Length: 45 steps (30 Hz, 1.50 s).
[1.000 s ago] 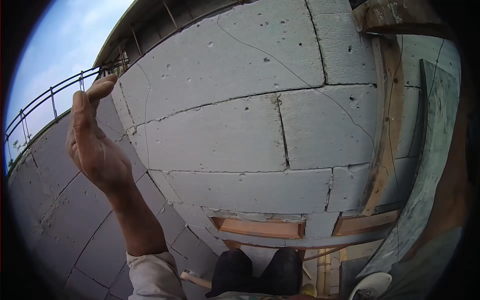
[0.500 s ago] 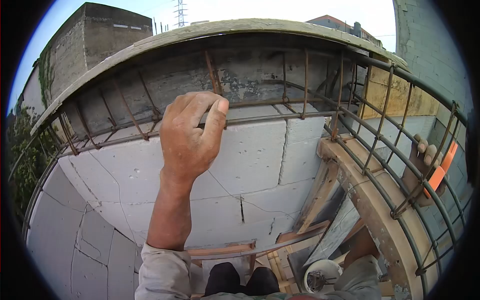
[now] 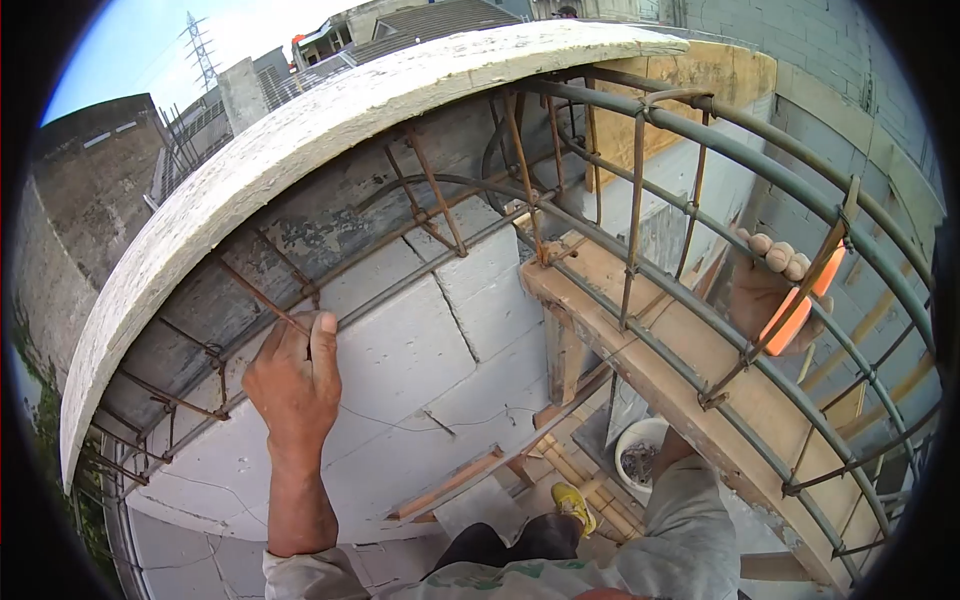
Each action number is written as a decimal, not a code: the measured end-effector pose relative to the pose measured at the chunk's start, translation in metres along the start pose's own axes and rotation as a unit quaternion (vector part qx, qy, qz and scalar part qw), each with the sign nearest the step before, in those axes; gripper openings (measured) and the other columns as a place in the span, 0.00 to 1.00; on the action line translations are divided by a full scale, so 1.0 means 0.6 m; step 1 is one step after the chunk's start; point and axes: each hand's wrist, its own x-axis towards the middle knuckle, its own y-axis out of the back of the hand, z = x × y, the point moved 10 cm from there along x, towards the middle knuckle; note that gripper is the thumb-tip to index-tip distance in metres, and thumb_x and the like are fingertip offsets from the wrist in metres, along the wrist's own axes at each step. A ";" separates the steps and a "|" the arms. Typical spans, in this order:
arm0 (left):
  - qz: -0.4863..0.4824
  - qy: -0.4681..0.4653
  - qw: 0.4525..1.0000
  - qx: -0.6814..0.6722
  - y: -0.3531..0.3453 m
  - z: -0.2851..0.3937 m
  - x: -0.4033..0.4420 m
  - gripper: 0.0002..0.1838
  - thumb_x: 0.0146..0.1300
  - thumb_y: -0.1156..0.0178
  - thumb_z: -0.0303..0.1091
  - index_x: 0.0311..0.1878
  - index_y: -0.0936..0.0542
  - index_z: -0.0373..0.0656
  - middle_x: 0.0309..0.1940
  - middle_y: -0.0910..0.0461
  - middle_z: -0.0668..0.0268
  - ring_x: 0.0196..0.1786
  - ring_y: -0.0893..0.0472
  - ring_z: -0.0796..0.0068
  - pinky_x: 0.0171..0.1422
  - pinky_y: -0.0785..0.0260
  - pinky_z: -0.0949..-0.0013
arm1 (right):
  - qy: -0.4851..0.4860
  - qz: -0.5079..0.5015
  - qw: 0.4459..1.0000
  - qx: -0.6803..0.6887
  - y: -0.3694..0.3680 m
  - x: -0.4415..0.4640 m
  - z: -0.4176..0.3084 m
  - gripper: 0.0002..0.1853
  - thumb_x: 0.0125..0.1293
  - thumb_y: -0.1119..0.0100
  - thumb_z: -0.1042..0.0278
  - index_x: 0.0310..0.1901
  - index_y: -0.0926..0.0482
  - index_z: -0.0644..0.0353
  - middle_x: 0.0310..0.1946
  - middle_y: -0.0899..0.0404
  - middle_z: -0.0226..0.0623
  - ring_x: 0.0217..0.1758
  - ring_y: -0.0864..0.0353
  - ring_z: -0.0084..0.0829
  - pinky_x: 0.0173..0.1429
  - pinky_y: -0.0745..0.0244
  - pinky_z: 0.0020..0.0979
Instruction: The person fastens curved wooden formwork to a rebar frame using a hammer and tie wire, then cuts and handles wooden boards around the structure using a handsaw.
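Observation:
My left hand [image 3: 292, 382] is closed at the lower bar of the rebar cage along the top of the white block wall [image 3: 400, 350], its thumb pointing up beside a thin rusty crossbar. On the right, my right hand [image 3: 775, 290] wraps round a tool with orange handles [image 3: 790, 322], behind the bars of the rebar cage [image 3: 690, 290]. The tool's working end cannot be made out. A wooden beam form [image 3: 660, 350] lies beneath the bars between my hands.
A pale curved board edge [image 3: 260, 160] borders the cage on the far side. Below are a white bucket [image 3: 640, 450], bamboo poles [image 3: 590, 490] and my yellow shoe [image 3: 573, 507]. Buildings and a pylon [image 3: 200, 55] stand beyond.
The view has turned towards the right-hand cage. My left hand has gone from raised in front of the wall to the lower rebar. The orange-handled tool and right hand now show more fully.

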 end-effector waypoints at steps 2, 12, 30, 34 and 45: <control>-0.052 0.027 0.998 0.029 -0.010 -0.014 -0.001 0.16 0.71 0.45 0.44 0.36 0.17 0.42 0.26 0.20 0.59 0.28 0.20 0.58 0.31 0.32 0.60 | -0.003 0.156 0.986 0.058 0.038 -0.035 -0.015 0.33 0.71 0.56 0.48 0.62 0.32 0.74 0.55 0.26 0.59 0.66 0.32 0.59 0.65 0.31 0.59; -0.017 -0.005 1.000 0.013 -0.013 -0.023 -0.003 0.19 0.70 0.46 0.47 0.35 0.16 0.42 0.30 0.19 0.59 0.32 0.20 0.53 0.33 0.30 0.54 | -0.029 0.190 0.977 0.092 0.114 -0.124 -0.093 0.25 0.69 0.49 0.57 0.62 0.31 0.66 0.55 0.25 0.51 0.58 0.23 0.46 0.63 0.27 0.52; -0.158 0.055 0.986 -0.001 -0.059 -0.072 -0.002 0.25 0.71 0.49 0.54 0.41 0.15 0.40 0.39 0.19 0.57 0.40 0.20 0.52 0.39 0.30 0.54 | -0.691 0.458 0.259 -0.495 -0.398 -0.641 -0.284 0.18 0.53 0.34 0.59 0.44 0.19 0.59 0.38 0.16 0.47 0.44 0.17 0.44 0.50 0.25 0.41; -0.115 0.018 0.992 -0.038 -0.090 -0.100 -0.002 0.29 0.69 0.53 0.63 0.44 0.15 0.47 0.36 0.15 0.59 0.36 0.18 0.50 0.36 0.29 0.52 | -0.779 0.282 0.204 -0.521 -0.467 -0.562 -0.400 0.21 0.52 0.34 0.54 0.45 0.19 0.54 0.40 0.17 0.49 0.48 0.20 0.51 0.52 0.26 0.45; -0.190 0.032 0.980 -0.055 -0.046 -0.065 -0.007 0.22 0.70 0.50 0.54 0.42 0.18 0.45 0.44 0.20 0.62 0.45 0.20 0.55 0.42 0.29 0.53 | -0.756 0.199 0.187 -0.595 -0.629 -0.079 -0.489 0.19 0.42 0.25 0.60 0.37 0.15 0.57 0.26 0.17 0.39 0.30 0.19 0.40 0.39 0.26 0.36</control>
